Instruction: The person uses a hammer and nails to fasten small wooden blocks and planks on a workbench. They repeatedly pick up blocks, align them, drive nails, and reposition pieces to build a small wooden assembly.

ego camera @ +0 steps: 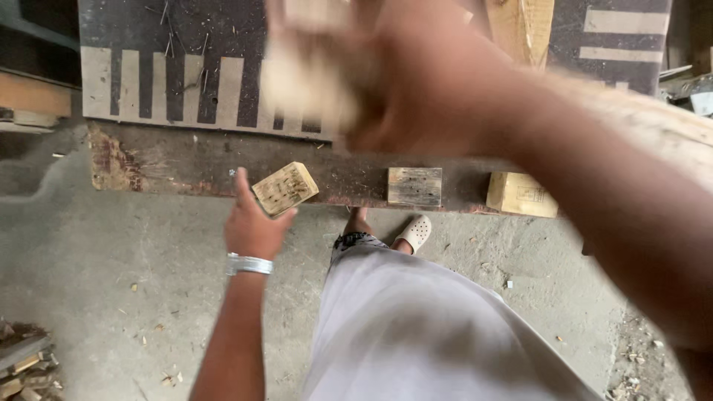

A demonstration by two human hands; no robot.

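The left hand (251, 226) clamped a small wood block (285, 188) at the bench (171, 160) edge. Two more blocks (414, 186) stood to the right. The right hand (416, 82), blurred, seemed closed on a pale piece (304, 82). Such a fast swing could strike the fingers or knock the block loose.

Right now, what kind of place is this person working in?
Probably a rough woodworking shop. The left hand holds a small wood block full of nail holes, loose nails lie on the scarred workbench, and wood scraps are piled on the dusty concrete floor.
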